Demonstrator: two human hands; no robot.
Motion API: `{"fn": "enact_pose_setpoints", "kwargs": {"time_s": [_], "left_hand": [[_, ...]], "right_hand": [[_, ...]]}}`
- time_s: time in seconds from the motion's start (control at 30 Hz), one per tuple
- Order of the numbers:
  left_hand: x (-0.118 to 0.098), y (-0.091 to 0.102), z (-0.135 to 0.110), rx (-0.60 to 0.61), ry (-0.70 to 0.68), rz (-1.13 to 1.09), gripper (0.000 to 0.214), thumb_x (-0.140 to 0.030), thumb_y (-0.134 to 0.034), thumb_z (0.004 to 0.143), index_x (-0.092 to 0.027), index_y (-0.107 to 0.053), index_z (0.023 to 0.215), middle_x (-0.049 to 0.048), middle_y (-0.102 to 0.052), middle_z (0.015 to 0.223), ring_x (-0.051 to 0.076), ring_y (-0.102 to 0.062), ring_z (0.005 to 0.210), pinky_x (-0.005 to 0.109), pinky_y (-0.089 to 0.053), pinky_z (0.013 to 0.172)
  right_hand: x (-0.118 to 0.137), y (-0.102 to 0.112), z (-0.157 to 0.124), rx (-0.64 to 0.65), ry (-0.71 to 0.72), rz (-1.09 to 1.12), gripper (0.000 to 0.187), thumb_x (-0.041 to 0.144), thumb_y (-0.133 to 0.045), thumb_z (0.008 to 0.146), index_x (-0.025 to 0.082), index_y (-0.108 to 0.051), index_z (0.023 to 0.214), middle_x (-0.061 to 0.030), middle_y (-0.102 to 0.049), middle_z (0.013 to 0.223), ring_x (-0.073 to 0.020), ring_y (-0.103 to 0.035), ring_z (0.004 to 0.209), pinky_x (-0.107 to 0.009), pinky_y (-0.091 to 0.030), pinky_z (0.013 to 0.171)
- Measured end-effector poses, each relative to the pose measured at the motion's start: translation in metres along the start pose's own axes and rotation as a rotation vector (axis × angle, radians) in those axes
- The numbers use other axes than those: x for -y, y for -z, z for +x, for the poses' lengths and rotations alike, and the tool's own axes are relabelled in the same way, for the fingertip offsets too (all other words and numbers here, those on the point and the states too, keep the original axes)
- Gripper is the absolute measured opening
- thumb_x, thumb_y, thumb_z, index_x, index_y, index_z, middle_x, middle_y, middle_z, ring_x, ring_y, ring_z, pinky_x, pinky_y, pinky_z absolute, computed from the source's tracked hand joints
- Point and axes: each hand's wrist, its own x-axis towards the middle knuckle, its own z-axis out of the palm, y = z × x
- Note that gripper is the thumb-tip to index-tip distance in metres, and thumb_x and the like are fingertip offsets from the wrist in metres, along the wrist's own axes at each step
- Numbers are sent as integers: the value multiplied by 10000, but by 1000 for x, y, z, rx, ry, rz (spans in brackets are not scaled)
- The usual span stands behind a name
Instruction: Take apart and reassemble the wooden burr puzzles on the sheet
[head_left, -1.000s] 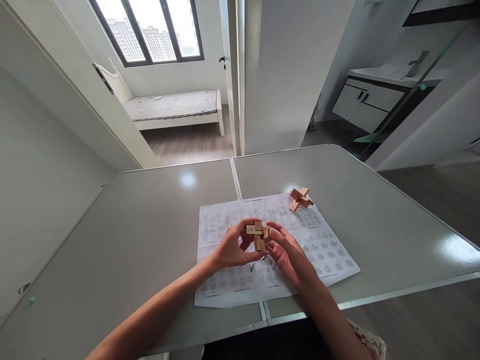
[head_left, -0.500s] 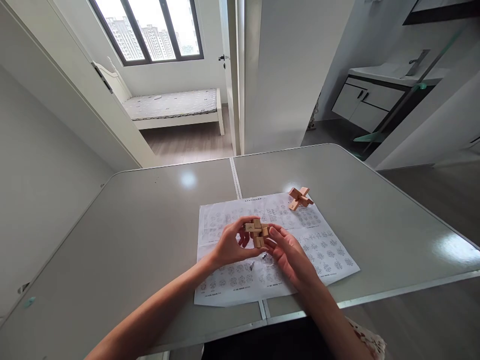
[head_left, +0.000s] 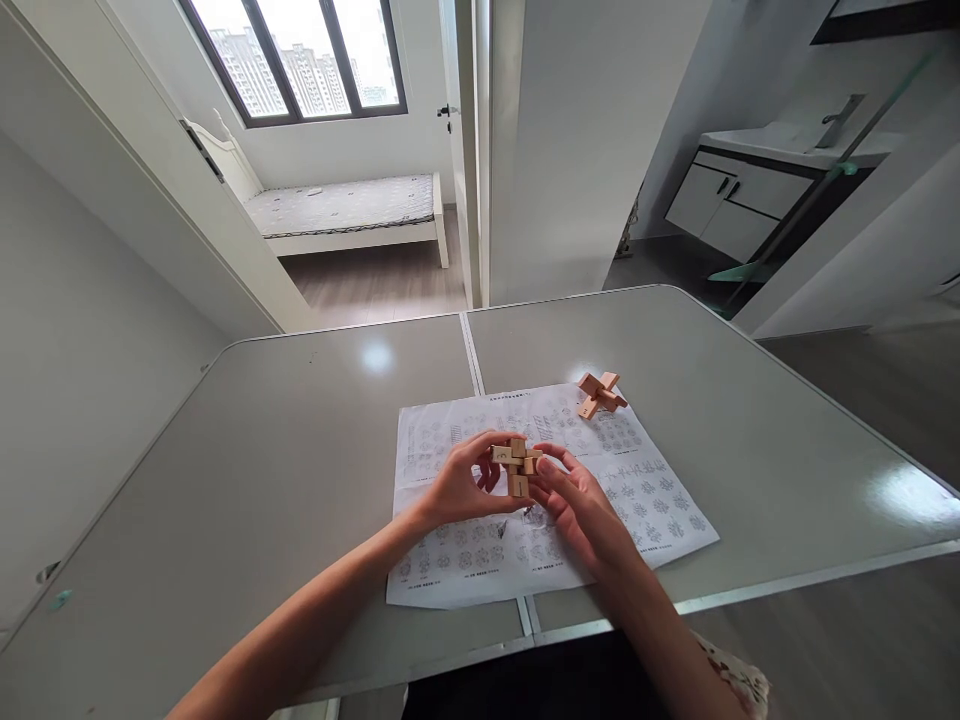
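1. Head view: the left hand (head_left: 459, 487) gripped the wooden puzzle (head_left: 517, 465) above the paper (head_left: 450, 590); the right hand (head_left: 583, 505) pinched its right side.
2. An uneven squeeze might have made it come apart.
3. Another puzzle (head_left: 599, 396) lay at the paper's far corner.

Dark-framed window (head_left: 304, 60) above bed (head_left: 345, 205); pale walls (head_left: 577, 150); wood-look floor (head_left: 375, 280); white sink cabinet (head_left: 731, 205); glare (head_left: 376, 357) on grey table (head_left: 300, 450).
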Motion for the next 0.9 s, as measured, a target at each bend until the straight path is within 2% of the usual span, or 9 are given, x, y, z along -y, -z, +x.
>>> {"fn": "enact_pose_setpoints", "kwargs": {"time_s": [0.23,0.4,0.5,0.63,0.73,0.9], "left_hand": [[-1,0,0,-9,-33,51,630,-376,-915,673,-212,-682,1235,88,-675,1124,113,-616,730,198,-512,529],[-1,2,-2,42,23,58,641,-365,-893,692,-210,-662,1269,59,-750,1028,114,-634,700,202,-515,546],[0,2,-3,55,9,78,638,-364,-881,691,-205,-669,1271,61,-761,1029,111,-630,692,208,-520,557],[3,0,-3,-25,-51,140,623,-341,-876,700,-203,-663,1269,52,-761,993,97,-613,655,206,-527,559],[3,-2,-3,-100,-113,175,598,-326,-873,715,-207,-650,1257,43,-754,997,68,-571,590,202,-535,549],[4,-4,-4,-120,-157,201,571,-332,-851,748,-223,-633,1264,32,-745,985,63,-574,572,190,-511,513]], "right_hand": [[1,-2,0,-21,2,-43,623,473,-951,705,256,-587,1162,-49,-752,1109,-261,-749,1004,-389,-547,952],[5,-1,-3,15,-8,-68,627,463,-930,744,268,-564,1214,-46,-762,1098,-256,-740,1025,-369,-542,950],[5,-1,-5,30,-24,-63,650,456,-929,745,274,-560,1249,-51,-766,1119,-271,-733,1067,-387,-534,981],[0,-2,-1,13,-20,-26,624,472,-923,748,255,-603,1237,-54,-772,1104,-266,-734,1071,-379,-542,984],[-3,-3,4,45,-19,-17,530,524,-866,809,222,-667,1197,-74,-774,1126,-264,-724,1114,-366,-539,1007],[3,-5,3,94,-23,-81,498,573,-827,831,174,-750,1120,-98,-782,1115,-286,-714,1124,-392,-529,1027]]}}
